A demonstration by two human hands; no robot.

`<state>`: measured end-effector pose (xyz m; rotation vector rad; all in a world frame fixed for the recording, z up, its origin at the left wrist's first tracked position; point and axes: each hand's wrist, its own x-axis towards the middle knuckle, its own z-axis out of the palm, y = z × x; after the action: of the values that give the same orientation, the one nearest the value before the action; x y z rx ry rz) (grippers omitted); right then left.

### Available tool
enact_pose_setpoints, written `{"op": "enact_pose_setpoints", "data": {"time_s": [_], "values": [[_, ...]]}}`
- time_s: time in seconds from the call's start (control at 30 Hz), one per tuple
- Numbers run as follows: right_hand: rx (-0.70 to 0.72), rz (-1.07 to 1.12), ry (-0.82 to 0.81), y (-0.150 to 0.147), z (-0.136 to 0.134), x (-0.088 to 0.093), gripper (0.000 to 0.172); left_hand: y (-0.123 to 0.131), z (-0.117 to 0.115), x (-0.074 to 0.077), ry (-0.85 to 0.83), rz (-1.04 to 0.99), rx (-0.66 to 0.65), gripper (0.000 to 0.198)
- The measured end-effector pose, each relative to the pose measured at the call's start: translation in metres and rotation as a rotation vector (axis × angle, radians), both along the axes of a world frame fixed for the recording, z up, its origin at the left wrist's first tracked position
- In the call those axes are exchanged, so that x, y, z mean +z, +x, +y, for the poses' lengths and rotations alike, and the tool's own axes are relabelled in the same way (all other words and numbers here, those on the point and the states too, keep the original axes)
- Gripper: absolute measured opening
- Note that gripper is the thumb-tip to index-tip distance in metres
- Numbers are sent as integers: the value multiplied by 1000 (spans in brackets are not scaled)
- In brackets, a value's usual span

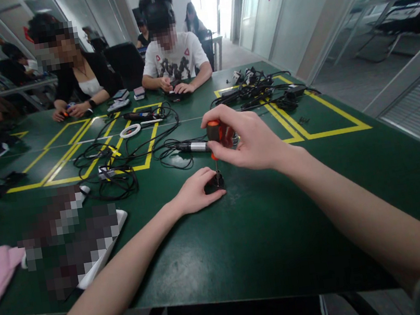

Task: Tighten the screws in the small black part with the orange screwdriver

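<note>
Screwdriver point(217, 133): standing upright, with the orange handle inside the grip and the thin shaft running straight down below it to a tip that is resting on the black part.
Right hand point(255, 143): fingers are curling tight round the handle and the thumb is pressing on its near side.
Black part point(214, 183): small and dark, lying on the table directly beneath the right-hand grip. Its shape is too small to make out.
Left hand point(195, 194): resting on the table, with thumb and fingers pinching the black part from its left, just beside the tip.
Handling, screwdriver: appearing light and stiff. The thick handle is likely the surest hold, the shaft being too thin and smooth.
Handling, black part: seeming light, hard, and apt to slide or spin on the smooth surface. It is probably best held low at its sides, clear of the tip.
Table point(277, 237): green, with yellow tape lines running beyond the grip.
Behind the grip: a silver-ended tool point(192, 147) is lying on its side, just beyond the handle.
Left of and beyond the grip: black cables point(115, 169) are lying tangled, with a white ring point(130, 131) past them.
Far side: two people are sitting with their hands on their own small things, well apart.
</note>
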<state>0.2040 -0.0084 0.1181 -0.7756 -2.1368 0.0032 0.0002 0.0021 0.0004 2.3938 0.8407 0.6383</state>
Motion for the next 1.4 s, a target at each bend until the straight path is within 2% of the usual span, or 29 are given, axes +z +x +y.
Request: {"op": "enact_pose_setpoints", "data": {"time_s": [0.2, 0.33, 0.47, 0.63, 0.7, 0.77, 0.8, 0.9, 0.97, 1.07, 1.13, 1.23, 1.33, 1.4], "values": [[-268, -138, -37, -2, -4, 5, 23, 0, 2, 0, 7, 9, 2, 26], [-302, -146, -3, -5, -8, 7, 28, 0, 1, 0, -11, 2, 6, 25], [-150, -1, -55, -8, -5, 0, 28, 0, 0, 1, -33, -3, 12, 25], [139, 335, -237, -19, -1, -14, 15, 0, 1, -1, -28, 9, 31, 27], [344, 530, -391, -26, -5, -19, 12, 1, 1, -4, -17, 14, 45, 28], [628, 716, -677, -34, -12, -24, 11, 1, 0, -6, -28, -13, 33, 26], [715, 767, -765, -37, -16, -26, 13, 1, -2, -6, -35, -37, 27, 26], [862, 792, -846, -45, -30, -30, 21, 2, -10, -2, -67, -91, 74, 30], [915, 766, -917, -48, -37, -30, 31, 2, -14, 1, -119, -100, 109, 23], [878, 728, -904, -48, -41, -26, 33, 2, -16, 1, -140, -124, 112, 23], [820, 682, -853, -46, -40, -22, 32, 2, -15, 0, -143, -98, 117, 21], [689, 595, -782, -42, -40, -17, 44, 3, -13, -1, -188, -78, 93, 18], [693, 627, -834, -42, -42, -19, 52, 5, -14, 6, -209, -111, 100, 25], [728, 633, -866, -44, -45, -23, 49, 5, -16, 11, -229, -108, 71, 27]]}}
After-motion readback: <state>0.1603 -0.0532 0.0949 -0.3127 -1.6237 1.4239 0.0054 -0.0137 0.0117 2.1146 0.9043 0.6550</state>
